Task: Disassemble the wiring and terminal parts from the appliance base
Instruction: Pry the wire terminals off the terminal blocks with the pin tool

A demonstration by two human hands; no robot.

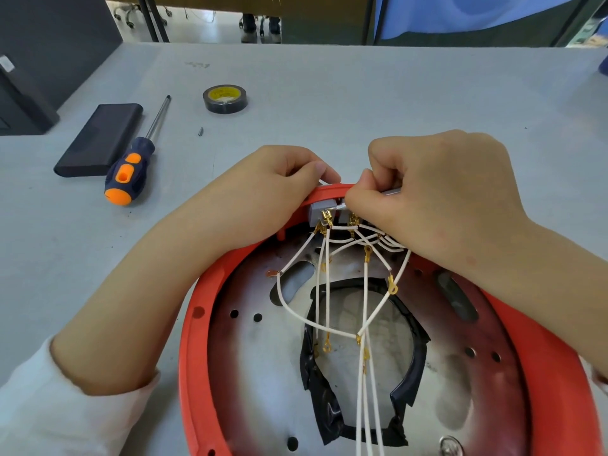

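- Wires (365,291), thin and white, run across the inside of the red base (197,340), which lies open side up on the grey bench (329,93) right in front of me.
- At the far rim of the base sits a small grey terminal block (320,210), and the wires plug into it with little gold clips (324,222).
- My left hand (263,192) curls over the red rim beside the block, and its grip looks to be holding the block steady from behind.
- My right hand (427,189) is a closed grip around a thin silver tool (391,192), with my fingertips pinching down at the clips.
- I cannot see the tip of the tool, because my fingers hide it.
- I think the wires are soft and bendy and very light, so they will flop and tangle.
- I think the gold clips are small, stiff and a bit slippery, and they could bend if I twist hard.
- It seems best to hold a clip by its metal part, close to the block, and not tug on the white wire, or the wire may pull out of its clip.
- Some wire ends with gold rings (391,286) already hang loose over the shiny metal plate (263,373).
- A screwdriver (138,159), a roll of black tape (225,98), a flat black case (98,139) and a tiny screw (200,131) lie well apart on the bench to my left.
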